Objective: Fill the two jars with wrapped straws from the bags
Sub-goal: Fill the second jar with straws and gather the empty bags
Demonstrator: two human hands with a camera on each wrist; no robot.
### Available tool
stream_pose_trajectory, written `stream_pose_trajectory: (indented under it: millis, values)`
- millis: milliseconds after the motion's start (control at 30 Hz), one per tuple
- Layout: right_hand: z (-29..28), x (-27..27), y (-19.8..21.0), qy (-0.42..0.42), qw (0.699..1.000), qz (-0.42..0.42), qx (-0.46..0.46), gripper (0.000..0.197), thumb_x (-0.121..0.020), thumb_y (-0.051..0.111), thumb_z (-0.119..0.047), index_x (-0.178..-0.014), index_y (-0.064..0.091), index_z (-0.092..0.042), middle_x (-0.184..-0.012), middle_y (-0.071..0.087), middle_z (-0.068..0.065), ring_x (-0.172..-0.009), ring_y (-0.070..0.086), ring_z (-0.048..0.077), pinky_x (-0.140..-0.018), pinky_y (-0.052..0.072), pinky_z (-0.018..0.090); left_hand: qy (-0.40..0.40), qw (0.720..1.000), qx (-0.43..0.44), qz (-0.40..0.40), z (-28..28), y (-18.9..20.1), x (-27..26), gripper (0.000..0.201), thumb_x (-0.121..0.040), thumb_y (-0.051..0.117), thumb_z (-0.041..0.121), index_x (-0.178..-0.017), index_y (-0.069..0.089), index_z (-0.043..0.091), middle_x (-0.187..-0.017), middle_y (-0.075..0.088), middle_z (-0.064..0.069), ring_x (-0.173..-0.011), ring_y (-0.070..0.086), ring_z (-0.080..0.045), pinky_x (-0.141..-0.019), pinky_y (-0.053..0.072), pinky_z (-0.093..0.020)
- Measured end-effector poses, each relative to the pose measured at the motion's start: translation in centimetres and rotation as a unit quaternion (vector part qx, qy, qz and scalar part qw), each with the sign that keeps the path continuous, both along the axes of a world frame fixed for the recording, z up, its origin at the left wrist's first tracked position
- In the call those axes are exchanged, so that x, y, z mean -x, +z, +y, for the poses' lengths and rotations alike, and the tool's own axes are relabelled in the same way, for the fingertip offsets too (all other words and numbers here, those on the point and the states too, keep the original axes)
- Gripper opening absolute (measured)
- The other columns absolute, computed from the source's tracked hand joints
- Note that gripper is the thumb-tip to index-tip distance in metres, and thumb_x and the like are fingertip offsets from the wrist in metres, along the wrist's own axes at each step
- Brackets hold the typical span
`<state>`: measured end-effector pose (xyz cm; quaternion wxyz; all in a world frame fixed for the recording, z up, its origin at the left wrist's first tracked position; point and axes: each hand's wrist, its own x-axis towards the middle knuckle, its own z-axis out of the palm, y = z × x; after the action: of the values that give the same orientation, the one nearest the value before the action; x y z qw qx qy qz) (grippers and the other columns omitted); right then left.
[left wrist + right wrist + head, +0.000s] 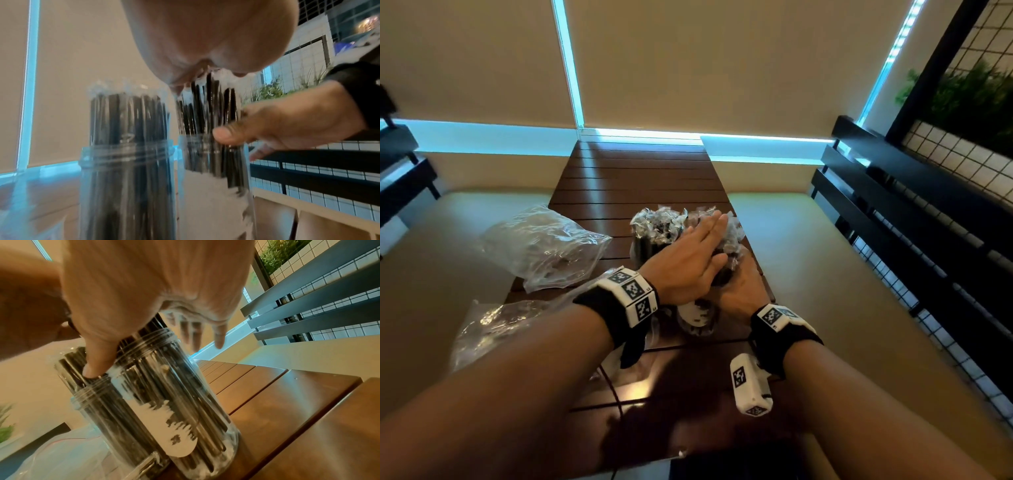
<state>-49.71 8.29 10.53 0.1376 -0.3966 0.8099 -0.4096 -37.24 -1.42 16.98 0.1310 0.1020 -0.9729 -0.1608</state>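
The right hand has its grip around the near jar, thumb on one side at the neck and fingers spread on the far side of the clear wall. The left hand lies flat, fingers straight and together, its palm on the tops of the wrapped straws standing in that jar; its grip holds nothing.

The head view hides most of the near jar under both hands. The left wrist view shows what it cannot: the straw bundle sits high, its lower ends only partway down the jar, the right thumb at the rim. The right wrist view shows a white label on the near jar's wall. The far jar stands just left of the near jar, touching or nearly so, packed with black straws whose clear wrapper tips rise above its rim.

Left of the jars, two crumpled clear bags lie at the edge of the worktop, a dark slatted wooden surface. Cream cushions flank it, beige blinds hang beyond with bright strips at their edges, and a black railing with wire grid and green plants stands to the right of the jars.
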Motion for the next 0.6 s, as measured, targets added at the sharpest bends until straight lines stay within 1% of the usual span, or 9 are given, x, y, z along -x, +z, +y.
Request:
stream_pose_trajectory:
  millis: [100,167,233,300,333,367,433,533,600]
  values:
    - [2.2,-1.0,0.3,-0.102,0.991,0.016,-0.081,0.126,-0.037,0.064,-0.093,-0.136,0.035,-0.022,-0.134,0.043,0.003,-0.122,0.047,0.025,-0.1,0.046,0.05,0.019,0.988,-0.012,0.155,-0.4,2.2,-2.0,0.061,-0.1,0.037,0.039,-0.154,0.022,0.014,-0.158,0.026,-0.003,-0.141,0.034,-0.017,-0.111,0.033,-0.03]
    - [4.2,-2.1,-0.3,-0.096,0.981,0.036,-0.162,0.106,-0.044,0.05,-0.1,-0.115,0.048,-0.022,-0.118,0.054,-0.001,-0.106,0.055,0.022,-0.094,0.048,0.046,0.072,0.968,0.006,0.24,-1.6,2.9,-3.8,0.046,-0.096,0.045,0.031,-0.138,0.046,0.013,-0.134,0.049,-0.003,-0.115,0.052,-0.014,-0.093,0.045,-0.028]
    - [5.4,-3.2,-1.3,-0.03,0.969,0.038,-0.24,0.069,-0.066,0.049,-0.091,-0.085,0.055,-0.025,-0.094,0.062,-0.003,-0.083,0.06,0.019,-0.078,0.05,0.035,0.136,0.961,0.015,0.241,-3.4,2.4,-5.8,0.028,-0.088,0.05,0.018,-0.115,0.058,0.015,-0.107,0.058,0.0,-0.091,0.055,-0.013,-0.076,0.046,-0.027]
    - [5.1,-4.5,-1.9,0.032,0.96,0.054,-0.272,0.046,-0.086,0.054,-0.065,-0.072,0.057,-0.02,-0.083,0.064,-0.001,-0.077,0.062,0.023,-0.067,0.045,0.028,0.2,0.968,0.001,0.151,-5.3,1.2,-8.3,0.018,-0.083,0.052,0.012,-0.097,0.06,0.017,-0.089,0.059,0.003,-0.081,0.058,-0.019,-0.066,0.043,-0.03]
    - [4.5,-5.3,-2.2,0.064,0.957,0.078,-0.271,0.04,-0.089,0.054,-0.055,-0.073,0.06,-0.019,-0.084,0.066,0.001,-0.08,0.063,0.024,-0.067,0.044,0.028,0.228,0.972,0.004,0.054,-6.1,0.5,-9.5,0.018,-0.081,0.053,0.013,-0.097,0.061,0.018,-0.089,0.061,0.001,-0.084,0.06,-0.022,-0.067,0.044,-0.031]
    - [3.7,-6.2,-2.3,0.101,0.954,0.104,-0.263,0.035,-0.091,0.054,-0.049,-0.078,0.063,-0.019,-0.087,0.068,0.003,-0.085,0.063,0.026,-0.069,0.045,0.029,0.246,0.967,0.016,-0.069,-6.5,-0.3,-10.7,0.024,-0.081,0.054,0.017,-0.103,0.061,0.019,-0.098,0.064,-0.002,-0.092,0.062,-0.025,-0.07,0.046,-0.031]
    - [1.4,-8.3,-2.5,0.169,0.947,0.151,-0.227,0.025,-0.094,0.053,-0.039,-0.089,0.065,-0.019,-0.095,0.07,0.007,-0.092,0.064,0.029,-0.075,0.048,0.033,0.267,0.922,0.033,-0.277,-7.5,-2.5,-12.9,0.043,-0.083,0.058,0.031,-0.124,0.056,0.021,-0.119,0.062,-0.007,-0.107,0.06,-0.026,-0.079,0.048,-0.031]
    - [-2.6,-10.8,-2.6,0.223,0.938,0.183,-0.193,0.014,-0.089,0.055,-0.02,-0.096,0.067,-0.015,-0.101,0.068,0.01,-0.097,0.064,0.033,-0.08,0.053,0.038,0.287,0.88,0.015,-0.377,-8.9,-5.8,-16.0,0.078,-0.078,0.064,0.047,-0.147,0.032,0.028,-0.13,0.053,-0.013,-0.115,0.056,-0.033,-0.093,0.051,-0.038]
    - [-4.9,-11.8,-2.8,0.233,0.925,0.217,-0.206,0.02,-0.086,0.058,-0.012,-0.103,0.068,-0.014,-0.107,0.065,0.01,-0.101,0.064,0.034,-0.083,0.054,0.04,0.272,0.878,-0.005,-0.394,-9.7,-7.5,-17.9,0.099,-0.07,0.072,0.031,-0.152,0.016,0.039,-0.119,0.057,-0.012,-0.104,0.06,-0.031,-0.085,0.055,-0.036]
